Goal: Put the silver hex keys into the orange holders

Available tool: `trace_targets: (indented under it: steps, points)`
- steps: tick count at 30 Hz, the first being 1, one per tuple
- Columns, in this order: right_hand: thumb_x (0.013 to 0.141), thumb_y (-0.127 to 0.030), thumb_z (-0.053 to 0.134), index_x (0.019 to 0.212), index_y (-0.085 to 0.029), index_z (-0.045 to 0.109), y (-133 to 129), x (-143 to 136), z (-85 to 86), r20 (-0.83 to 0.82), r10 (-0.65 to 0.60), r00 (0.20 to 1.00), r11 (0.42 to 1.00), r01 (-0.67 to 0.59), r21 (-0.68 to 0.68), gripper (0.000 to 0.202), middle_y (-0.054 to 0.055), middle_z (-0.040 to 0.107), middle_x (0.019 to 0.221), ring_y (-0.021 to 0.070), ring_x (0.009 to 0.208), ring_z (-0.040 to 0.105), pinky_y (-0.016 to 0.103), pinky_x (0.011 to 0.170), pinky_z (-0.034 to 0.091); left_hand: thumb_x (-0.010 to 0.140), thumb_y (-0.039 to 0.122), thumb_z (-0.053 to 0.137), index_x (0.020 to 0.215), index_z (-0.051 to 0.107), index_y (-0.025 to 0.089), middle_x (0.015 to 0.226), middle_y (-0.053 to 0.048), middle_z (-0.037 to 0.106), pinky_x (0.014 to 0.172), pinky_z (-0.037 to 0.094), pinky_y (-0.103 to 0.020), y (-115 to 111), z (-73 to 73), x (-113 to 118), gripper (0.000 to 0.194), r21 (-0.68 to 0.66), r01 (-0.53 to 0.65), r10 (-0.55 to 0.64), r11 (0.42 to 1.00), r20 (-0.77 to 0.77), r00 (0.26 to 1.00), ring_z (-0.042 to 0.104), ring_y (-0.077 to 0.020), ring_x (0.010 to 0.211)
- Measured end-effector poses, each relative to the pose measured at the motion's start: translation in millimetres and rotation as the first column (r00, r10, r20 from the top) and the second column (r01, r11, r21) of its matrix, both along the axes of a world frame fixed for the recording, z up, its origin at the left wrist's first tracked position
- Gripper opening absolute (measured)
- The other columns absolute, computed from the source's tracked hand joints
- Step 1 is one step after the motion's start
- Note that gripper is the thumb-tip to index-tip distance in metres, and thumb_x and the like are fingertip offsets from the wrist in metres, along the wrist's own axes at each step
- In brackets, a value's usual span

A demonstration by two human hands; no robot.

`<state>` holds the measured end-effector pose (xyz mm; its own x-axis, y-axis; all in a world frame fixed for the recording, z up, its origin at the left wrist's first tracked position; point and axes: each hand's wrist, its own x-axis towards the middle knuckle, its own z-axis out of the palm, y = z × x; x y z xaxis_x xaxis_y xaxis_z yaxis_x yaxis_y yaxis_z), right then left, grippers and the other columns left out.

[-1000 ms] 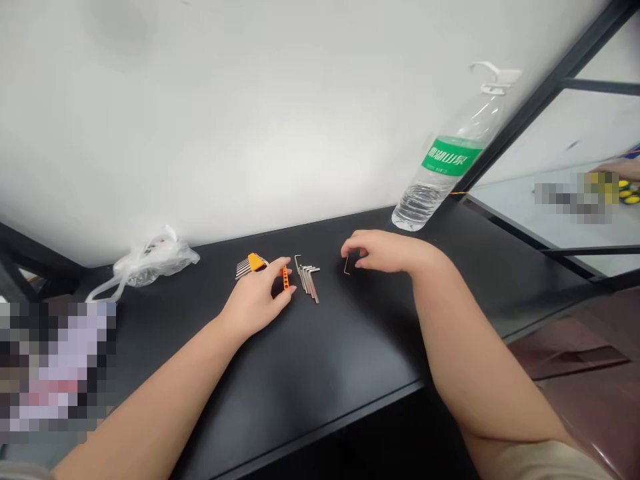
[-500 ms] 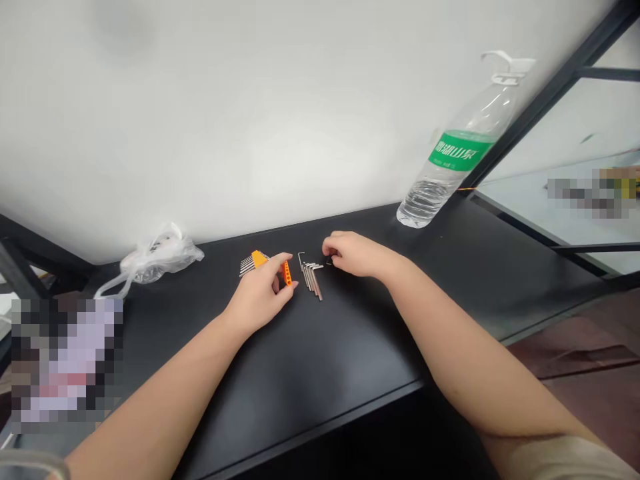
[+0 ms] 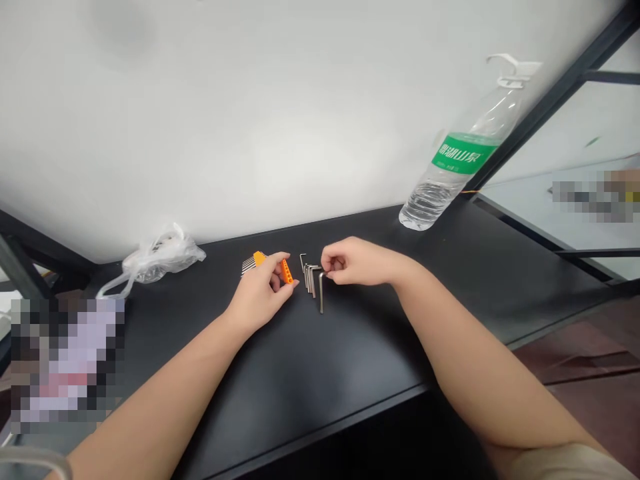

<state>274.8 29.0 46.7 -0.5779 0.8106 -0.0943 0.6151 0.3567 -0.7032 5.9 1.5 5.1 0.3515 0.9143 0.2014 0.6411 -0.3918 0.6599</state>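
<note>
My left hand [image 3: 261,290] grips an orange holder [image 3: 287,271] with a row of holes, between thumb and fingers. Just behind that hand lies another orange piece [image 3: 259,258] with several thin metal keys [image 3: 248,265] sticking out to its left. My right hand [image 3: 350,261] pinches the short arm of an L-shaped hex key [image 3: 321,295], whose long arm points toward me. Between my hands, several more hex keys [image 3: 309,280] lie side by side on the black tabletop, the smallest one [image 3: 303,262] at the far left end of the row.
A large water bottle [image 3: 457,157] with a green label stands at the back right against the wall. A crumpled clear plastic bag [image 3: 163,257] lies at the back left. Black metal frame bars [image 3: 540,100] rise on the right. The black table's front edge [image 3: 320,430] runs below my hands.
My right hand has closed on the largest hex key and shifted it slightly right and toward me, away from the row. My left hand keeps its hold on the orange holder.
</note>
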Motion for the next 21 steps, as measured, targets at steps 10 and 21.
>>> trace_targets:
  steps: [10,21]
  points:
    - [0.080,-0.029,0.088,0.085,-0.018,0.069,-10.2,-21.7,-4.2,-0.806,-0.063,0.588,0.994,-0.037,-0.105,0.022,0.006,0.076,0.085,0.0221,0.074,0.077,0.038,0.070,0.065,0.085,0.035,0.073,0.125,0.066,0.024,0.080,0.003,0.069,0.074,0.057,-0.030,-2.8,4.3,4.0,0.042,-0.025,-0.058,0.060,0.998,0.083,0.995,0.066,-0.0138,0.067]
    - [0.080,-0.032,0.088,0.084,-0.018,0.069,-9.1,-33.3,-12.0,-0.845,-0.100,0.525,0.994,0.009,-0.112,0.024,0.005,0.075,0.090,0.0228,0.079,0.079,0.039,0.072,0.067,0.082,0.038,0.078,0.120,0.068,0.024,0.081,0.003,0.069,0.071,0.058,-0.030,-0.3,0.2,3.8,0.042,-0.015,-0.119,0.120,0.993,0.144,0.982,0.065,-0.0132,0.065]
